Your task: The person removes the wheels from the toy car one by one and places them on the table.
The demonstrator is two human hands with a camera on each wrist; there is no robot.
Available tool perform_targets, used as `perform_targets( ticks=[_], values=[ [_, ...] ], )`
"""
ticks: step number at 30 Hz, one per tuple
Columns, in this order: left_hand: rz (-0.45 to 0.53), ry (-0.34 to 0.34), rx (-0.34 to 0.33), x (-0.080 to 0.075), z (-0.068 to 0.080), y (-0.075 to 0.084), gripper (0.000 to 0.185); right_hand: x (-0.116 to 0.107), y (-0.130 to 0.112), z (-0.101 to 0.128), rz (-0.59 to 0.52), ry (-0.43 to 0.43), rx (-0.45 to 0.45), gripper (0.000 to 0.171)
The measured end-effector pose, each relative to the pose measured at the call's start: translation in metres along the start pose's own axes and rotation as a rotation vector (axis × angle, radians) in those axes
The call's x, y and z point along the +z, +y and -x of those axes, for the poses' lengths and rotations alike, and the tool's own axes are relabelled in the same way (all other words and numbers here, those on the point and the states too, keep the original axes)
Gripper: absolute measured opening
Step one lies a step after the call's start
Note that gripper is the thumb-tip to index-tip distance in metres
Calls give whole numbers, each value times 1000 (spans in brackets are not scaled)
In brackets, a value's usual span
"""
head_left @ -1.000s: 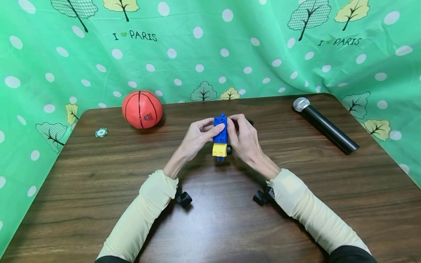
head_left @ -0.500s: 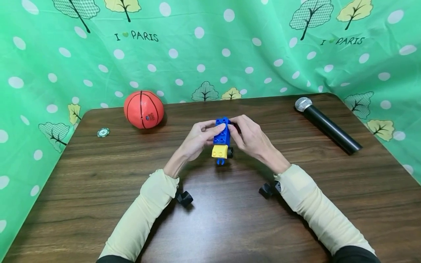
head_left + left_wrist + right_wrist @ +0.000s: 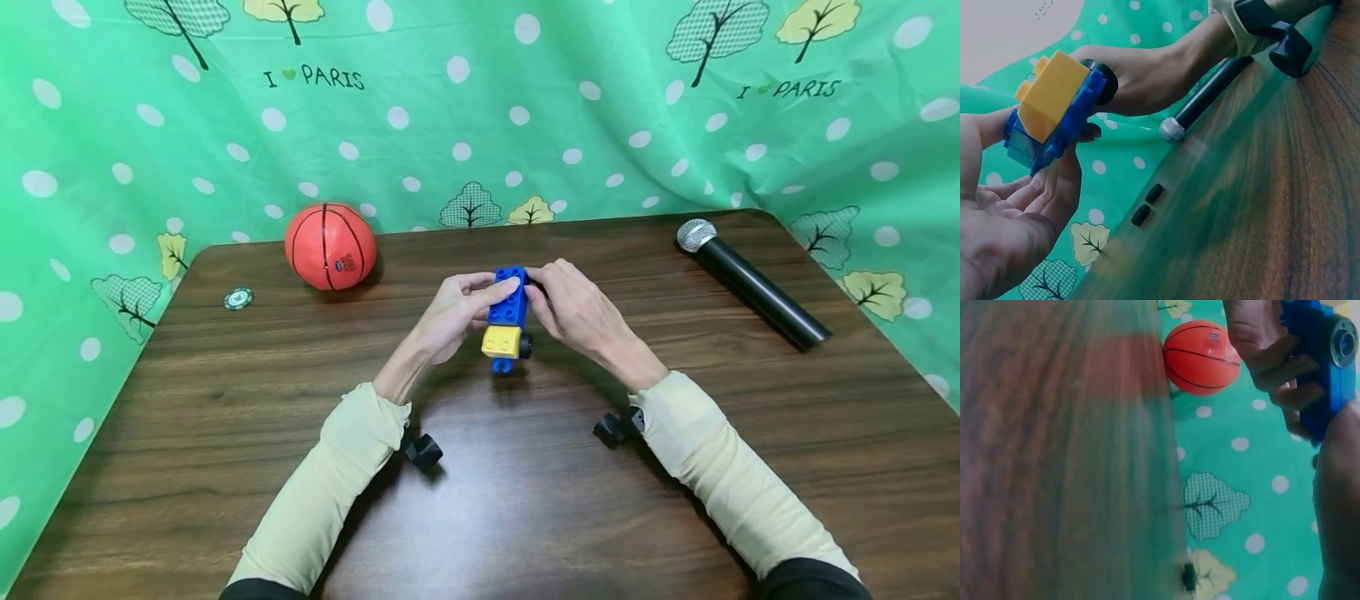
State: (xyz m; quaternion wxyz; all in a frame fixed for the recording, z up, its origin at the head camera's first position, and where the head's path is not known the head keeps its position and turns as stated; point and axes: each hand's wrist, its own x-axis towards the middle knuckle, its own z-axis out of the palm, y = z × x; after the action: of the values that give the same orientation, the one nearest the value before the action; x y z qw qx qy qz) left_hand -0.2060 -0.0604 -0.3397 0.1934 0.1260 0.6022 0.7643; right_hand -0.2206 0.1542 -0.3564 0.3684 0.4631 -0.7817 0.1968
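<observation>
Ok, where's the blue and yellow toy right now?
In the head view, the toy is near the centre, above the table, between the left grip and right grip.

both forearms (image 3: 322,492) angled inward, fingers (image 3: 1297,395) bent

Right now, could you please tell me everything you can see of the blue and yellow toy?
The toy looks plastic: a blue studded body, a yellow studded block at the near end, a blue hook-like part jutting out there, and a black wheel with a blue hub on its right side. The left hand grips it above the table, thumb on top; the right hand is beside its far end.
</observation>
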Motion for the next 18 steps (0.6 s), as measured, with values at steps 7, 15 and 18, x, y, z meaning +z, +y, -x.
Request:
perform_targets(
  ticks=[7,15,18],
  values=[
    [64,-22,11,-7,-2,-1,46,-6,9,2,-111,47,92,41],
    [64,48,52,-10,-2,1,45,-8,25,12,-80,57,183,45],
    [64,54,49,-10,-2,1,45,-9,28,16,-46,42,217,40]
  ],
)
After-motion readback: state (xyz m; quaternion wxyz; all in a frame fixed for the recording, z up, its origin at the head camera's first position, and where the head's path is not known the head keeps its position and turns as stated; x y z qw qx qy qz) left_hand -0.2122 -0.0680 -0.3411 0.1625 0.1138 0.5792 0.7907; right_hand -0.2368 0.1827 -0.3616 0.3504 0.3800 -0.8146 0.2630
